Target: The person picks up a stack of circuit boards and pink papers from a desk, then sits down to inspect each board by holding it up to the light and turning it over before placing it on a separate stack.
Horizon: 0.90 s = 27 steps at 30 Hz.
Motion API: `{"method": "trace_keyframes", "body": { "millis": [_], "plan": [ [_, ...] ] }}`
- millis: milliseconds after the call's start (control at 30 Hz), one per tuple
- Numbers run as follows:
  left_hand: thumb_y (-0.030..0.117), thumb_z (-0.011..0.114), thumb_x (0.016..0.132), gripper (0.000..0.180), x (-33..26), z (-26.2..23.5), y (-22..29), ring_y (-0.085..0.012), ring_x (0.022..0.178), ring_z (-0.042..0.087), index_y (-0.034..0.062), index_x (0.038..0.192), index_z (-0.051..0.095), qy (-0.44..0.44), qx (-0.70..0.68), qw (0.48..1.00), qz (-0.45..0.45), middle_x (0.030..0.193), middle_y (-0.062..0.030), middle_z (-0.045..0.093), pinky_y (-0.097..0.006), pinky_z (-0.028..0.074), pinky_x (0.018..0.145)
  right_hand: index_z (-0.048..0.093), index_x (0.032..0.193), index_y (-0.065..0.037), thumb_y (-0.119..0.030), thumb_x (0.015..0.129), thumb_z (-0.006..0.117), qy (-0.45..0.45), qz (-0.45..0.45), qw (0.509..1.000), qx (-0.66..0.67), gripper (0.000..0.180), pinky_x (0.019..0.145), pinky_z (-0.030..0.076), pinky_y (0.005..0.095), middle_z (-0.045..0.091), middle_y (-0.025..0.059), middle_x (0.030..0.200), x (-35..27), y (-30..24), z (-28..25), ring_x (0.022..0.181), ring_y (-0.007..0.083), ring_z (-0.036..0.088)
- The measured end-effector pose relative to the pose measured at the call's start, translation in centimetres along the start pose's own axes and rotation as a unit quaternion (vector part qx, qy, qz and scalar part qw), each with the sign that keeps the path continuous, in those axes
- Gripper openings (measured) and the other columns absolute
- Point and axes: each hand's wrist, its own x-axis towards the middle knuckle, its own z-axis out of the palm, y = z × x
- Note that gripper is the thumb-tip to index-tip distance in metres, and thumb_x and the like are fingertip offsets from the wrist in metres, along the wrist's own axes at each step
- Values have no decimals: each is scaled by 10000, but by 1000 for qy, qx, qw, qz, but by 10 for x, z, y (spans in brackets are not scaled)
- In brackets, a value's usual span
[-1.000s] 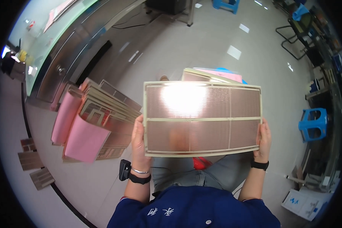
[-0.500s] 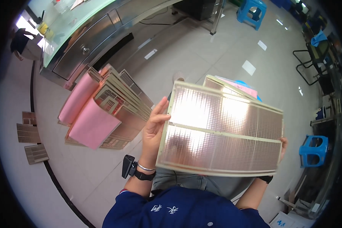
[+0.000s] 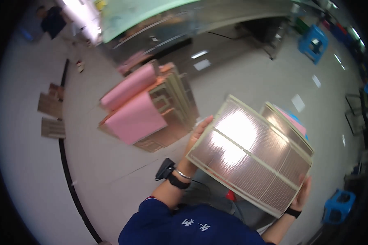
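I hold a copper-coloured circuit board panel (image 3: 253,163) with a pale border and a fine grid, tilted over my lap. My left hand (image 3: 199,131) grips its left edge, with the fingers partly behind it. On the lower right edge, my right hand (image 3: 303,192) holds the other side, slightly blurred. Just beyond lies another such panel (image 3: 279,121), partly hidden, near a pink sheet (image 3: 295,121) and something blue. To the left on the floor stands a stack of similar panels (image 3: 176,126), with pink sheets (image 3: 135,118) folded over them.
A metal workbench (image 3: 151,34) with a pale green top runs across the back. Blue plastic stools stand at the far right (image 3: 314,43) and near right (image 3: 339,206). Several panels (image 3: 52,127) lean by the left wall. Another person (image 3: 53,22) is at the far left.
The whole view has shifted and turned. The panel in my hands has tilted, its right end dropping toward me. Both hands keep their hold on it.
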Motion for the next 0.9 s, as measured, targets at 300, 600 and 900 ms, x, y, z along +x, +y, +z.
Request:
{"method": "trace_keyframes", "body": {
  "millis": [300, 600, 900],
  "plan": [
    [409, 333, 949, 474, -101, -48, -27, -272, 1130, 491, 56, 1248, 437, 164, -307, 926, -143, 1243, -129, 505, -394, 370, 982, 463, 1147, 17, -153, 885, 543, -125, 172, 968, -135, 323, 609, 548, 284, 577, 127, 1032, 0, 105, 136, 893, 171, 592],
    [200, 525, 895, 182, -167, -211, -62, -164, 817, 611, 32, 952, 566, 402, -164, 867, -245, 901, -70, 634, -280, 513, 733, 188, 1411, -94, -133, 928, 453, -319, 297, 868, -240, 552, 729, 553, 331, 501, 207, 1220, -20, 141, 167, 988, 247, 594],
    [301, 590, 824, 362, -128, -270, -57, -247, 828, 572, 12, 1039, 552, 523, 70, 820, -221, 946, -103, 592, -357, 471, 795, 276, 1367, -25, -144, 928, 450, -154, 158, 943, -250, 487, 670, 561, 285, 569, 200, 1110, -1, 88, 130, 901, 205, 616]
  ]
}}
